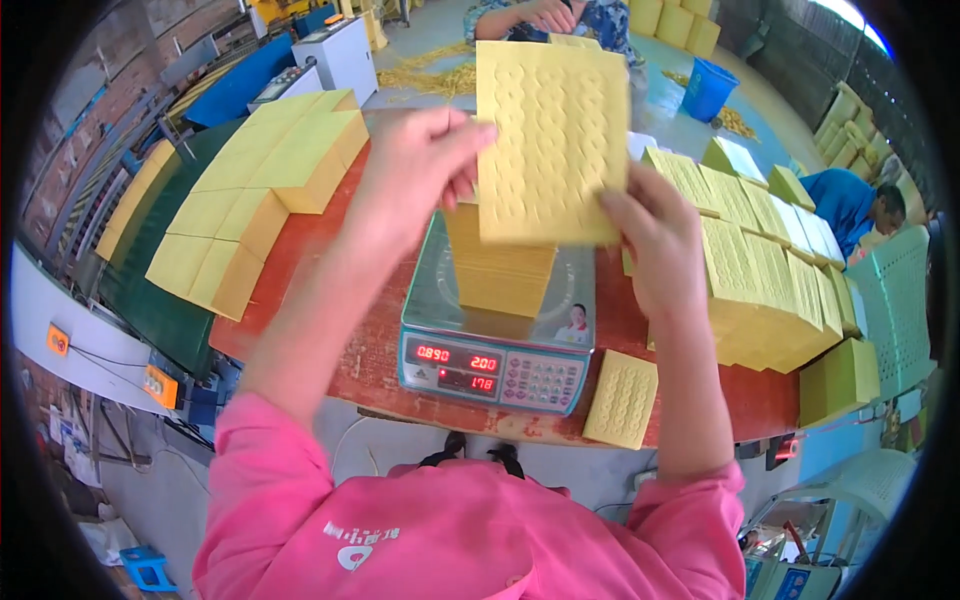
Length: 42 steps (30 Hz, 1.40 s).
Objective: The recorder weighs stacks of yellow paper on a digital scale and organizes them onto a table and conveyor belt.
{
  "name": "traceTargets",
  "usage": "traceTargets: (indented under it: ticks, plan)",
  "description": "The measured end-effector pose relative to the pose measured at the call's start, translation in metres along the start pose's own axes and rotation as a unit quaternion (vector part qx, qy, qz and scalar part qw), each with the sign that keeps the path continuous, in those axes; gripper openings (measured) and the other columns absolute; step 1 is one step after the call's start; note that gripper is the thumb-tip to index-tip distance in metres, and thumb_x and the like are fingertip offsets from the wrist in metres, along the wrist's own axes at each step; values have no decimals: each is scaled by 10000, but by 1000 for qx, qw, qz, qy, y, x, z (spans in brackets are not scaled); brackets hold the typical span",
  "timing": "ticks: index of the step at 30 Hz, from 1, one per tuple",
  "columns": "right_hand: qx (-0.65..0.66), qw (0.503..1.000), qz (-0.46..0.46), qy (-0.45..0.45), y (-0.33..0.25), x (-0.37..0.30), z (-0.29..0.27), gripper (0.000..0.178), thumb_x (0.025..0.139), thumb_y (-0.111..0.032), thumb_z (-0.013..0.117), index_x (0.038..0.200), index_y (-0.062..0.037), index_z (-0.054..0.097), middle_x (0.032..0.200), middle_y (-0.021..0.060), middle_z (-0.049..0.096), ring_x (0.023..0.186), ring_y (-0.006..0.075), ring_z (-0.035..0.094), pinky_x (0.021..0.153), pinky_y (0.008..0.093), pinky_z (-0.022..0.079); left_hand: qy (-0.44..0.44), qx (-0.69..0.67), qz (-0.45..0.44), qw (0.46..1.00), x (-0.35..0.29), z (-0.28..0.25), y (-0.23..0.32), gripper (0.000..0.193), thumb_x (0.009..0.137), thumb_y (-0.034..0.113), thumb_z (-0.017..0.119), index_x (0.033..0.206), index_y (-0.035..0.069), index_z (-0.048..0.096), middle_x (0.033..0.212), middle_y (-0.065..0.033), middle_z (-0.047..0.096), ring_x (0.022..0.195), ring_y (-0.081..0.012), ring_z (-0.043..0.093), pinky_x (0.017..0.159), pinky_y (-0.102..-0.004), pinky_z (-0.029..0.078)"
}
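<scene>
A yellow paper sheet [553, 140] embossed with rows of wavy pattern is held up in front of me; I cannot tell whether it is one sheet or a few. My left hand [425, 165] pinches its left edge, and my right hand [660, 230] grips its lower right side. Below and behind it, a tall stack of yellow paper [500, 280] stands on a digital scale [430, 378] with a lit red display. The raised sheet hides the top of that stack. Near the scale's right front corner lies a small embossed yellow paper pile [622, 400].
Yellow paper blocks [240, 190] line the left of the red table [310, 300], beside a green belt [160, 290]. Embossed stacks [760, 270] crowd the right side. A person in camouflage [610, 25] is across the table, another in blue [845, 205] at the right. A blue bin [708, 92] stands beyond.
</scene>
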State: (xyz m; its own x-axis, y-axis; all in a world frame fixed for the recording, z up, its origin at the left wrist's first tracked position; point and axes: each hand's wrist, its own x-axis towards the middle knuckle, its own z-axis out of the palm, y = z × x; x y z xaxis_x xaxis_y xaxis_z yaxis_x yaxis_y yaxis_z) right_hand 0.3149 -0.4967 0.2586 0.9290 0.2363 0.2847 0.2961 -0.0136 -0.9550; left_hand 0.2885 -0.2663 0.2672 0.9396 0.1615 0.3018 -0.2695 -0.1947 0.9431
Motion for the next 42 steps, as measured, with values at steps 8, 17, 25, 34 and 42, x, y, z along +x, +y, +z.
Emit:
traceTargets:
  ticks: [8,17,25,34,42]
  plan:
    - [35,998,38,-34,37,59,37,515,836,-79,688,1313,16,518,771,19,618,652,71,534,566,234,415,-70,50,-128,988,65,-44,-62,273,927,312,621,746,111,582,619,7,588,501,-75,524,431,-216,361]
    - [-67,996,-62,-11,65,56,34,522,802,-94,732,1275,33,550,689,-3,568,639,58,488,613,233,417,-89,91,-113,985,61,-39,-65,259,935,301,605,759,113,577,599,9,569,478,-78,504,418,-222,341]
    - [-138,985,-97,20,71,48,35,431,792,-108,729,1188,21,617,639,-9,533,624,70,481,626,254,431,-67,54,-111,990,56,-31,-67,263,937,277,610,739,114,551,617,10,569,494,-68,501,423,-229,346]
    - [-192,977,-91,33,60,33,40,386,797,-118,723,1163,-24,643,643,3,539,620,82,482,625,271,435,4,295,74,953,56,-34,-101,242,900,226,601,799,6,603,660,-80,610,665,-158,618,609,-359,462]
    - [28,995,-15,96,92,20,6,301,927,-136,614,1182,25,614,655,-30,509,566,54,437,514,219,351,81,84,-80,990,2,-76,-121,272,978,358,534,1025,95,583,813,-26,613,583,-94,543,536,-248,436]
